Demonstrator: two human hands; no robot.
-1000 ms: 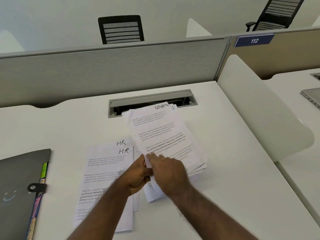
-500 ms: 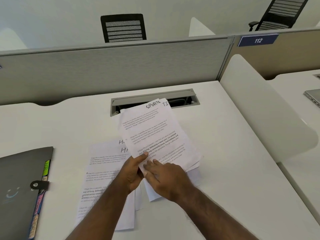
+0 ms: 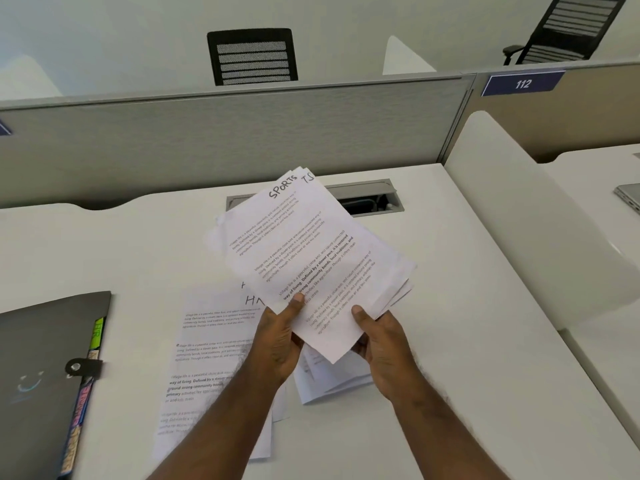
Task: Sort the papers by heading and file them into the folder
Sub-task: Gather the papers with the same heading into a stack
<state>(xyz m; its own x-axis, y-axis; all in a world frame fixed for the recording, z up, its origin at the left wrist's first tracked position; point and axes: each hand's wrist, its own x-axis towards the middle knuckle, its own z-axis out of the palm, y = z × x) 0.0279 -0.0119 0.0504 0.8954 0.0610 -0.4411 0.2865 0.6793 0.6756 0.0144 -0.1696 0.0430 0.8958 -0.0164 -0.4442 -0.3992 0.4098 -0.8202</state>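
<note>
STEP: sorting, filing not begun | HANDS: left hand [image 3: 280, 341] and right hand [image 3: 381, 344] gripping SPORTS stack [image 3: 311, 258] | NEXT: squaring edges, then carrying left to folder [image 3: 45, 368]

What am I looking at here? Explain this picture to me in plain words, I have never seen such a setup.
There is no machine here: a person wears a wide-angle camera on the head, and it looks forward and down at their own two bare hands.

The left hand and the right hand together hold up a sheaf of printed papers above a white desk. The top sheet is headed SPORTS in handwriting.

On the desk below lies a pile of sheets headed HR, and a few more papers lie under the hands. At the left edge lies a dark grey folder with coloured tabs and a clasp. Behind the desk stands a grey partition, with office chairs beyond it.
</note>
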